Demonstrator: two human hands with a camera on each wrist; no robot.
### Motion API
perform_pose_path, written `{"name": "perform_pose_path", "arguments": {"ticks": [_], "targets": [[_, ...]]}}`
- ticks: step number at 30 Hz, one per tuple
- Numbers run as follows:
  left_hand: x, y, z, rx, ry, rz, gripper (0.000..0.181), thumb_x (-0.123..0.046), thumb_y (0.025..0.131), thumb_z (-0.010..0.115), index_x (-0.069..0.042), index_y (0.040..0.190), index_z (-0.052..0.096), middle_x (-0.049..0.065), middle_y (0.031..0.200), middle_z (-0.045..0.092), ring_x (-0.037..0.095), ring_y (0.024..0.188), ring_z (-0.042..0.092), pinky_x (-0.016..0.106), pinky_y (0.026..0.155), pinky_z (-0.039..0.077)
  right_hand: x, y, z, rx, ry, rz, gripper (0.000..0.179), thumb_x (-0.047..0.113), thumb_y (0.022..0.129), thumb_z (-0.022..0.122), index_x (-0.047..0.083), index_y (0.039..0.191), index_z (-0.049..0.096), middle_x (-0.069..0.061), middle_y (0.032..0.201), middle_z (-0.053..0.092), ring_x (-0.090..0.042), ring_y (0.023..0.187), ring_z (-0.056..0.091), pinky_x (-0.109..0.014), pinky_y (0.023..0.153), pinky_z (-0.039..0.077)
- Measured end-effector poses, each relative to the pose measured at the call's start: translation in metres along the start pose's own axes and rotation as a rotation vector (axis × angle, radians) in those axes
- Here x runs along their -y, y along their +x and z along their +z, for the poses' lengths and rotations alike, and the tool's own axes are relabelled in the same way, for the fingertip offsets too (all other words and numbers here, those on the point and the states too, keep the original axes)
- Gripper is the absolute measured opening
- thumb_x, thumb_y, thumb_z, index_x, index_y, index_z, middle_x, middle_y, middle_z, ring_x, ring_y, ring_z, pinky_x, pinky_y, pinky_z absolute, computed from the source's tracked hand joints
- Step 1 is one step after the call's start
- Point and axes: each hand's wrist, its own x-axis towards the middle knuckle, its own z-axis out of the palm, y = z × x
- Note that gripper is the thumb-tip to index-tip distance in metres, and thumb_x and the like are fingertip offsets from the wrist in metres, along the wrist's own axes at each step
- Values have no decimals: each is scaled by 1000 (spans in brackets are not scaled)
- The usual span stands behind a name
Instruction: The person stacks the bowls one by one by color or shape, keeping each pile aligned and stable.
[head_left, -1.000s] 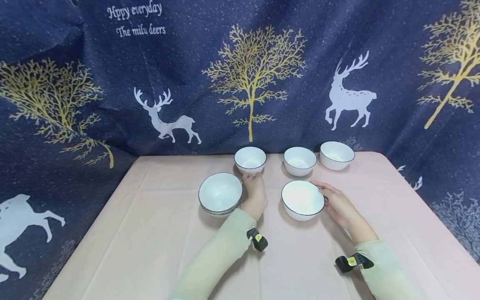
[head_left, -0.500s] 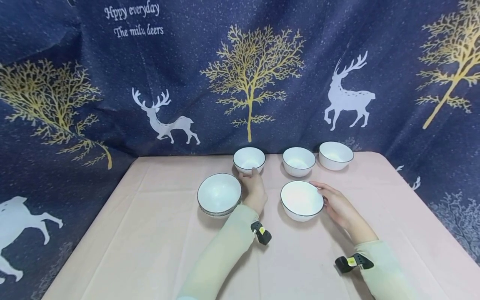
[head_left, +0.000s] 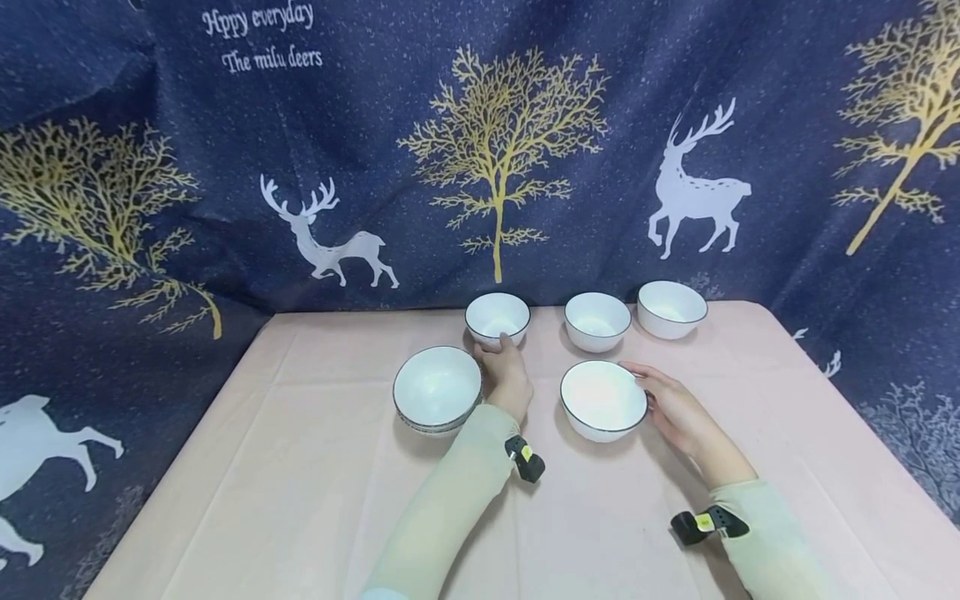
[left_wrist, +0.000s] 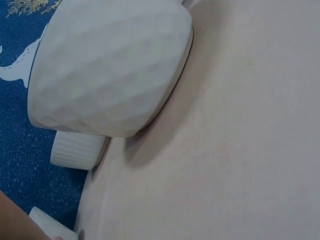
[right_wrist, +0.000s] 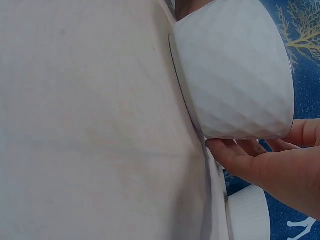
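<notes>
My left hand (head_left: 506,379) reaches to a small white dark-rimmed bowl (head_left: 497,312) at the table's back, thumb at its near rim; whether it grips the bowl, I cannot tell. Only an edge of this hand (left_wrist: 17,222) shows in the left wrist view. Beside it, left of the wrist, sit nested white bowls (head_left: 437,387). My right hand (head_left: 678,412) holds the right side of another white bowl (head_left: 602,398). In the right wrist view, fingers (right_wrist: 250,162) lie against that bowl's faceted outer wall (right_wrist: 232,75), which stands close over the cloth.
Two more white bowls, a ribbed one (head_left: 597,323) and a wider one (head_left: 671,311), stand at the back right. The table has a pale pink cloth (head_left: 300,467). A dark blue curtain (head_left: 420,100) with deer and trees hangs directly behind.
My left hand has moved forward and slightly up, from beside the nested bowls to the small back bowl. The right hand and its bowl have stayed put.
</notes>
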Motion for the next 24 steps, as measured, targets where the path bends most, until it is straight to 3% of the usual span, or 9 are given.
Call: {"name": "perform_pose_path", "arguments": {"ticks": [4, 8, 12, 24], "targets": [[-1, 0, 0, -6, 36, -5, 73, -26, 101, 48, -12, 155, 2, 18, 159, 5, 30, 147, 10, 38, 121, 18, 1, 0, 0, 7, -12, 8, 50, 16, 105, 26, 0, 152, 17, -19, 157, 16, -33, 144, 16, -33, 117, 28], [-2, 1, -1, -23, 45, 4, 70, -25, 101, 47, -11, 154, 4, 18, 159, 1, 31, 147, 7, 39, 121, 17, 1, -1, 0, 13, -22, 14, 50, 16, 105, 24, -1, 152, 16, -20, 158, 14, -34, 145, 14, -44, 121, 17], [-2, 1, 0, -43, 49, 3, 68, -23, 101, 48, -9, 154, 7, 18, 160, -2, 32, 147, 4, 39, 121, 15, 1, -2, 1, 18, -24, 9, 50, 16, 105, 23, -1, 151, 17, -20, 158, 13, -35, 145, 12, -46, 121, 15], [-5, 1, 3, -62, -6, -26, 69, -13, 99, 49, -12, 154, 8, 19, 158, 5, 35, 145, 13, 38, 119, 25, 2, -3, 1, 21, -24, -1, 50, 17, 105, 22, -1, 151, 17, -21, 157, 16, -35, 144, 16, -43, 120, 20]]}}
